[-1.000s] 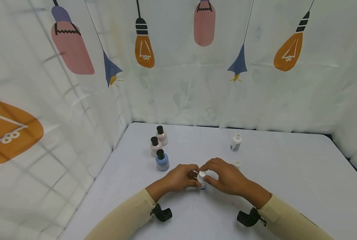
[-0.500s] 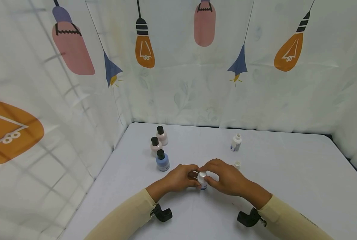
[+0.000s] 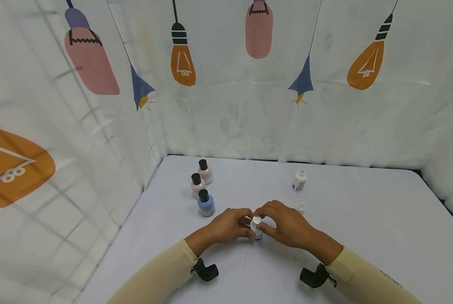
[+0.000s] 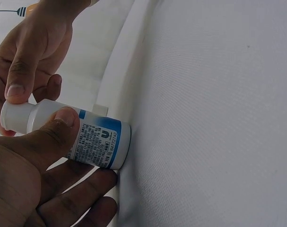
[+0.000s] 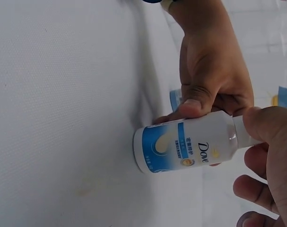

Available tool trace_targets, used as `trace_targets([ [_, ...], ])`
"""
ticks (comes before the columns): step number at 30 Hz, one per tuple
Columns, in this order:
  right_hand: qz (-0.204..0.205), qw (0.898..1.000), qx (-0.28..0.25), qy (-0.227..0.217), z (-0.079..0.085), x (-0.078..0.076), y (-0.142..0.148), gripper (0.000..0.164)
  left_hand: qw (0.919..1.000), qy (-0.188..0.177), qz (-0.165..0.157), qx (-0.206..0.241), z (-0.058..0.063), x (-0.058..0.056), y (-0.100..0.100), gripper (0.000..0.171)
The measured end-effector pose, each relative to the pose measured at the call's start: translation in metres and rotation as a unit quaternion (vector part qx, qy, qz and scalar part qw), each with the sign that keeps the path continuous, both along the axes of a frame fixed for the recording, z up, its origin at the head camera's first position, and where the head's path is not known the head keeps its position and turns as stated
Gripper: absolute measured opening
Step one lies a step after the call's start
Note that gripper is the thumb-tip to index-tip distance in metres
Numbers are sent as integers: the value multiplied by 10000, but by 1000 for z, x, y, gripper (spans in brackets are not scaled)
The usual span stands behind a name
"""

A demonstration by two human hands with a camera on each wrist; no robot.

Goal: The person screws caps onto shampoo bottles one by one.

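A small white Dove bottle (image 3: pixel 256 231) with a blue label stands upright on the white table, between both hands. My left hand (image 3: pixel 228 226) grips its body, the thumb lying across the label in the left wrist view. At the top, my right hand (image 3: pixel 289 223) pinches the white cap (image 5: pixel 245 132) between thumb and fingers. The cap sits on the bottle's neck, and I cannot tell how tightly. In the right wrist view the Dove print and a cream-coloured drop on blue face the camera.
To the left stand a blue bottle (image 3: pixel 206 206) and two pale pink bottles (image 3: pixel 205 174), all black-capped. A white bottle (image 3: pixel 299 181) stands at the back right. Another white bottle (image 3: pixel 301 207) is mostly hidden behind my right hand. A printed curtain (image 3: pixel 226 118) hangs behind the table (image 3: pixel 363 219).
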State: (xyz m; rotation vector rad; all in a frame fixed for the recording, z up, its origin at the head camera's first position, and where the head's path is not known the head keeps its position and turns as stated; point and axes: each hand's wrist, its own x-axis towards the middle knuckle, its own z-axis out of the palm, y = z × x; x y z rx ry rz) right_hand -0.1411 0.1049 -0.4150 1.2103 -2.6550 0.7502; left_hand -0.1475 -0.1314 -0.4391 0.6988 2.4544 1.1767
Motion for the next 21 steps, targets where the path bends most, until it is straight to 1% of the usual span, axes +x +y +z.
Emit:
trace_targets([
  [6, -13, 10000, -4, 14, -1, 0, 1, 30, 10000, 72, -52, -38, 2, 1, 0, 34],
  [9, -89, 9999, -41, -23, -3, 2, 3, 34, 9999, 114, -106, -53, 2, 1, -1, 38],
  [15, -359, 9992, 50, -147, -4, 5, 10, 53, 9992, 298, -189, -171, 3, 3, -1, 42],
  [18, -523, 9983, 151, -187, -6, 7, 14, 57, 9988, 361, -205, -245, 5, 3, -1, 42],
  [21, -682, 9971, 244, -233, -7, 8, 18, 57, 9986, 369, -185, -329, 5, 3, -1, 42],
])
